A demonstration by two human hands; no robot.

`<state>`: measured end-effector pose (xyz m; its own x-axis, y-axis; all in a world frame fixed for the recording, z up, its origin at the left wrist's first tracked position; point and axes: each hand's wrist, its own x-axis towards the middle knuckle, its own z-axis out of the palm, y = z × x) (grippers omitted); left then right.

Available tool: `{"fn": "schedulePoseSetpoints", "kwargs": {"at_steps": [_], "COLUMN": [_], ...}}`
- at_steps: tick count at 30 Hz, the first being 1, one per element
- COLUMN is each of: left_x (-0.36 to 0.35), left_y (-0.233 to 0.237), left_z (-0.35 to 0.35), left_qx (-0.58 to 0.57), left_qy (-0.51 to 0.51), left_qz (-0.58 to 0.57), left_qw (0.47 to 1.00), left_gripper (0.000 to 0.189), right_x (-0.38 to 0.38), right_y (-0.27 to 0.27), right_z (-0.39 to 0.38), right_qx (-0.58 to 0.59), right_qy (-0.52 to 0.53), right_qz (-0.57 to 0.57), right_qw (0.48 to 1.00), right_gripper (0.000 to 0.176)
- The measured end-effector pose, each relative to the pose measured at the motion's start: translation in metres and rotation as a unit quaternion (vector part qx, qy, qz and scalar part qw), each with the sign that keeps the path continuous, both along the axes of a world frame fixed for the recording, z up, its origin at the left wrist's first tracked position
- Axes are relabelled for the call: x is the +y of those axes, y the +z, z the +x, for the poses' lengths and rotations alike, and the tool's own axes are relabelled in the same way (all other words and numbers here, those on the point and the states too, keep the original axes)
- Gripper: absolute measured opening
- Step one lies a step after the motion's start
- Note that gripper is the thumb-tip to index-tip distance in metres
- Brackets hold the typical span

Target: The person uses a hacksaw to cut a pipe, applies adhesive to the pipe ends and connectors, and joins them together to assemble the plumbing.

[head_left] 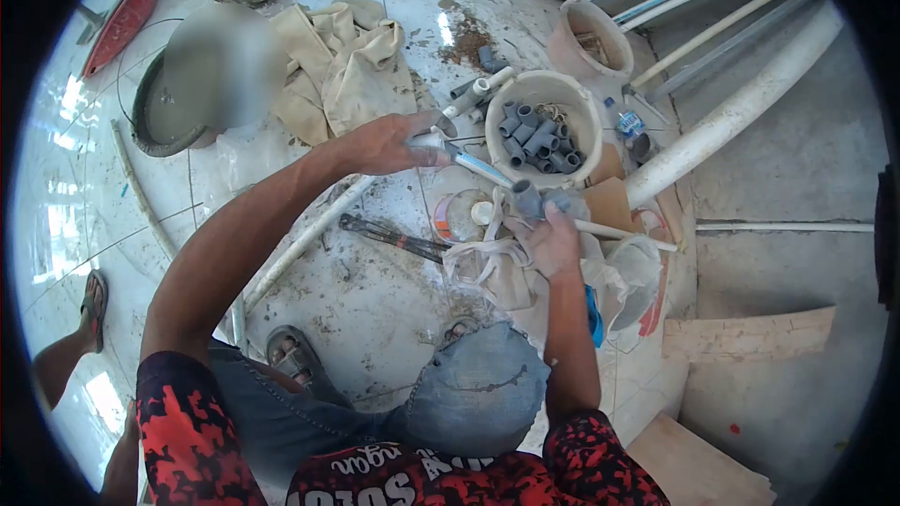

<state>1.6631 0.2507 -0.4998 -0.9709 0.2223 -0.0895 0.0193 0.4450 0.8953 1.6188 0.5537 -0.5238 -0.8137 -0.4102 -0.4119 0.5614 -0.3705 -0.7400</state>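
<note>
My left hand (392,144) is closed around the end of a slim white-and-blue tube (481,165) that slants down to the right. Its far end comes right up to a grey pipe fitting (527,197), which the fingers of my right hand (555,245) grip. Just beyond, a whitish bucket (589,108) holds several grey pipe fittings (539,142). Below my hands sit a round tin (460,216) with an orange label and a white plastic bag (489,272). Long-handled pliers or cutters (394,237) lie on the tiles.
A thick white pipe (741,117) and thinner pipes cross the right side. Behind stand a pinkish bucket (585,42) and a water bottle (628,120). Beige cloth (342,66) and a dark basin (155,98) are at the left. Another person's foot (94,311) shows at far left.
</note>
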Motion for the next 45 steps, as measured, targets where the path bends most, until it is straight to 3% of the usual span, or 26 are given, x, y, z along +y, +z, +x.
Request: {"fn": "schedulePoseSetpoints", "kwargs": {"at_steps": [4,6,7,9,16,18,22,24,25,27,28,30,31,33,34,36,40,42,45], "left_x": [-0.005,-0.001,0.000,0.001,0.003,0.003,0.002,0.005,0.006,0.009,0.011,0.015,0.016,0.017,0.017,0.018,0.028,0.034,0.040], "left_y": [0.010,0.008,0.006,0.007,0.016,0.013,0.006,0.004,0.002,-0.003,-0.006,-0.008,-0.008,-0.004,-0.001,0.005,-0.005,-0.015,-0.042], "left_z": [-0.001,0.001,0.002,0.003,0.011,0.010,0.010,0.011,0.012,0.015,0.017,0.020,0.022,0.022,0.023,0.024,0.034,0.034,0.035], "left_qx": [-0.036,-0.029,-0.028,-0.048,-0.091,-0.071,-0.078,-0.048,-0.047,-0.064,-0.064,0.023,0.022,0.023,0.022,0.014,0.068,0.055,0.057], "left_qy": [-0.067,-0.105,-0.102,-0.099,-0.032,-0.048,-0.068,-0.072,-0.070,-0.067,-0.066,-0.046,-0.048,-0.053,-0.055,-0.089,-0.039,-0.010,-0.011], "left_qz": [0.022,0.041,0.040,0.056,0.137,0.080,0.117,0.046,0.047,0.111,0.111,0.070,0.068,0.030,0.028,-0.023,0.077,0.120,0.127], "left_qw": [0.997,0.993,0.994,0.992,0.986,0.993,0.988,0.995,0.995,0.990,0.990,0.996,0.996,0.998,0.998,0.996,0.994,0.991,0.990], "left_gripper": [0.045,0.045,0.045,0.048,0.045,0.045,0.047,0.048,0.048,0.049,0.049,0.048,0.048,0.047,0.047,0.056,0.057,0.062,0.063], "right_x": [-0.035,-0.060,-0.065,-0.071,-0.087,-0.091,-0.088,-0.085,-0.083,-0.079,-0.078,-0.077,-0.076,-0.076,-0.076,-0.074,-0.074,-0.081,-0.089], "right_y": [-0.014,0.009,0.018,0.032,0.049,0.048,0.054,0.063,0.062,0.060,0.062,0.071,0.076,0.085,0.080,0.069,0.072,0.072,0.064], "right_z": [-0.003,-0.001,-0.003,-0.012,-0.010,-0.006,-0.009,-0.010,-0.012,-0.014,-0.014,-0.010,-0.009,-0.007,-0.009,-0.011,-0.007,0.009,0.024], "right_qx": [-0.027,0.165,0.166,0.303,0.330,0.307,0.293,0.364,0.365,0.447,0.447,0.474,0.473,0.517,0.517,0.650,0.600,0.456,0.449], "right_qy": [0.047,0.025,0.028,0.097,0.153,0.152,0.172,0.215,0.217,0.243,0.244,0.298,0.296,0.335,0.333,0.328,0.353,0.276,0.181], "right_qz": [-0.132,0.033,0.032,0.166,0.193,0.182,0.187,0.269,0.269,0.320,0.319,0.350,0.350,0.376,0.375,0.289,0.276,0.391,0.371], "right_qw": [0.990,0.985,0.985,0.933,0.911,0.922,0.922,0.866,0.865,0.800,0.799,0.751,0.752,0.692,0.694,0.622,0.663,0.751,0.792], "right_gripper": [0.038,0.037,0.037,0.039,0.040,0.038,0.041,0.045,0.045,0.046,0.046,0.044,0.044,0.042,0.042,0.039,0.033,0.029,0.028]}}
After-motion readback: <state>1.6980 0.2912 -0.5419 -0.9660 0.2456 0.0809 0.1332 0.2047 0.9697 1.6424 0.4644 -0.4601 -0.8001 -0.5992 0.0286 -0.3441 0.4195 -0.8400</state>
